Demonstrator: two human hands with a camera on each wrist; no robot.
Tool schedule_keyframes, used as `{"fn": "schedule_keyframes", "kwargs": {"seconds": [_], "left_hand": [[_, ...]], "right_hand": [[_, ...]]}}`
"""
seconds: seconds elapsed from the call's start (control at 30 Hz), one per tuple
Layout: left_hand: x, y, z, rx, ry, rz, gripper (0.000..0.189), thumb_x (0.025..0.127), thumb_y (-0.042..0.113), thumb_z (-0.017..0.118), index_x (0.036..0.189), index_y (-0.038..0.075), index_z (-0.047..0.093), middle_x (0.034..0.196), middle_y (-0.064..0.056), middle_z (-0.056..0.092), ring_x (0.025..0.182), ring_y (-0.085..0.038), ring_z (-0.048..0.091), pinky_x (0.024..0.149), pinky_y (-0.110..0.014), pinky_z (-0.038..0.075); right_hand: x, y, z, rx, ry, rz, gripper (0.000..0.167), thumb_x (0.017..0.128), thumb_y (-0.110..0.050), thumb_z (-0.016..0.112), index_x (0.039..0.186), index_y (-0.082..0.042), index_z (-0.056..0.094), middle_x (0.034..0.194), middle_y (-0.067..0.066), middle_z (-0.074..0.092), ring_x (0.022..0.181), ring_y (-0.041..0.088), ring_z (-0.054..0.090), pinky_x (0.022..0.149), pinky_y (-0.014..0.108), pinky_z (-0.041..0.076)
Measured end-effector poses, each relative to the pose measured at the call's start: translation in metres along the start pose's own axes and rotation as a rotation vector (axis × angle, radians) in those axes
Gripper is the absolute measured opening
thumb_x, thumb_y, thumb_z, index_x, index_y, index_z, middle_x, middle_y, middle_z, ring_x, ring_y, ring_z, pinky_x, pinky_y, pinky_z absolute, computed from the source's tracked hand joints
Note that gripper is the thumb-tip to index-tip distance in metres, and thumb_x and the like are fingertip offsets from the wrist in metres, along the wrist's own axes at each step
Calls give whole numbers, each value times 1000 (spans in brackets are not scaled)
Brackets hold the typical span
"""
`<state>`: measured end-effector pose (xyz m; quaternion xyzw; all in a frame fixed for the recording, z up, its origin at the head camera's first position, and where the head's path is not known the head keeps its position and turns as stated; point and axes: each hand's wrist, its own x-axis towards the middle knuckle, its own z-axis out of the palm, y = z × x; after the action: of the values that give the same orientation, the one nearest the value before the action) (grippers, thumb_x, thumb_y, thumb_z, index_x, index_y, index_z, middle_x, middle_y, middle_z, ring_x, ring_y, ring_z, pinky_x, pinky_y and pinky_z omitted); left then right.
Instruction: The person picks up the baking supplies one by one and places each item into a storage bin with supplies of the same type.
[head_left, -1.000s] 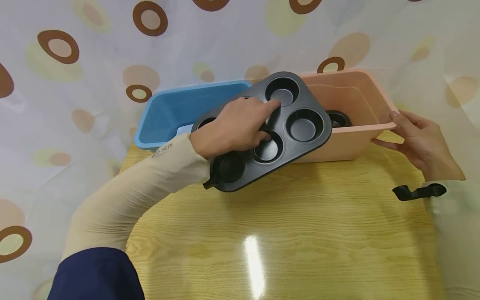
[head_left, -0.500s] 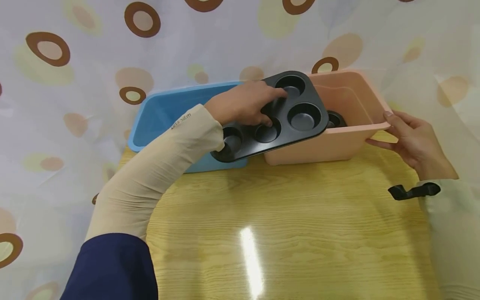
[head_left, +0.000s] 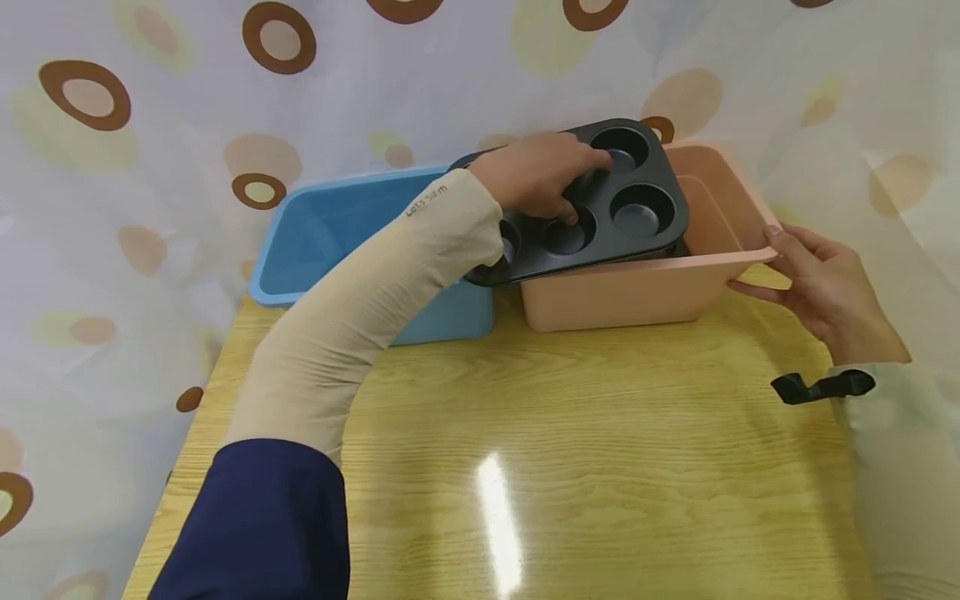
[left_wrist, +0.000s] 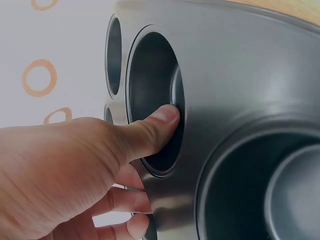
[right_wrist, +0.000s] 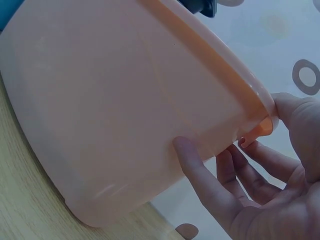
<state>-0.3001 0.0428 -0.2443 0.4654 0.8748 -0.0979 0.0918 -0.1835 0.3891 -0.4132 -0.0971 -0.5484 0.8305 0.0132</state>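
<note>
A dark grey muffin tin [head_left: 596,242] hangs tilted over the left part of the peach plastic bin [head_left: 615,296]. My left hand [head_left: 536,171] grips it from above, thumb [left_wrist: 162,117] dipped into one cup and fingers into others. Part of the tin lies hidden under that hand and sleeve. A bit of another dark piece [head_left: 681,248] shows beneath the tin inside the bin. With thumb on the rim and fingers against the wall, my right hand [head_left: 840,287] holds the bin's right front corner [right_wrist: 270,107].
Left of the peach bin stands a blue plastic bin [head_left: 322,237], partly covered by my left forearm. Both bins rest on a wood-grain table [head_left: 600,433], close to a patterned curtain [head_left: 420,75] behind them.
My left hand has carried the muffin tin up and to the right, from between the two bins to over the peach bin. My right hand stays at the bin's corner.
</note>
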Motion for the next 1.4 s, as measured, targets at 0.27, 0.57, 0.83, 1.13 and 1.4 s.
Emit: {"fn": "schedule_keyframes", "kwargs": {"seconds": [0.27, 0.57, 0.83, 1.13, 1.4], "left_hand": [[13, 10, -3, 43, -29, -4, 72, 106, 29, 74, 168, 14, 40, 158, -14, 58, 146, -31, 54, 124, -45, 43], [32, 15, -2, 63, -43, 37, 66, 105, 26, 73, 164, 14, 45, 156, -13, 60, 142, -30, 57, 122, -44, 45], [48, 24, -1, 68, -52, 58, 68, 106, 28, 73, 166, 15, 44, 163, -10, 56, 148, -27, 55, 126, -41, 42], [60, 36, -3, 113, -33, 67, 69, 105, 28, 74, 166, 16, 44, 162, -8, 57, 147, -26, 55, 126, -38, 42], [69, 40, 6, 56, -70, 39, 73, 106, 30, 72, 171, 20, 39, 170, -5, 50, 154, -21, 51, 128, -34, 39]], "right_hand": [[-3, 3, 1, 3, -15, -12, 29, 108, -14, 69, 135, -12, 78, 128, -6, 74, 107, 12, 78, 69, 47, 68], [-6, 5, 0, -10, -22, -16, 31, 108, -17, 69, 137, -11, 76, 136, -6, 67, 111, 10, 75, 70, 46, 68], [-14, 7, -5, -94, 19, 0, 34, 106, -25, 72, 139, -17, 74, 145, -8, 52, 113, 5, 72, 69, 42, 68], [-18, 2, -8, -108, 31, 0, 34, 107, -24, 72, 140, -17, 74, 147, -9, 52, 112, 4, 73, 69, 43, 68], [-19, 6, -8, -104, 28, -10, 35, 106, -26, 73, 140, -17, 74, 145, -9, 55, 111, 3, 74, 68, 42, 68]]}}
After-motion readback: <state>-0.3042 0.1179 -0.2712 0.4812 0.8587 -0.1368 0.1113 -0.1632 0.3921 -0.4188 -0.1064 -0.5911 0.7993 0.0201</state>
